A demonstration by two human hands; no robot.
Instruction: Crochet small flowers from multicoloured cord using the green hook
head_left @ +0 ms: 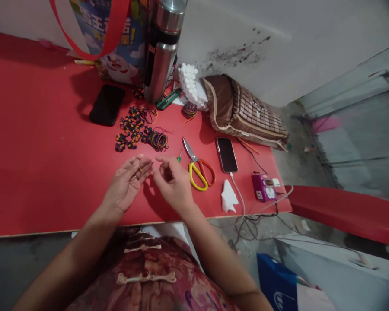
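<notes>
Both hands rest over the red table (39, 172), close together near its front edge. My left hand (127, 181) lies palm up with fingers loosely stretched; a thin orange thread crosses its fingers. My right hand (172, 181) is curled, its thumb and fingertips pinched together beside the left fingertips, on something too small to name, perhaps the thread's end. Just beyond the hands lies a pile of small multicoloured knotted pieces (132, 127) and a coil of coloured thread (158, 141).
Yellow-and-orange scissors (197, 168), a phone on a cable (227, 154), a white tissue (228, 198) and a purple device (263, 187) lie to the right. Behind: a black phone (107, 104), steel flask (162, 52), printed bag (116, 39), brown cushion (246, 112).
</notes>
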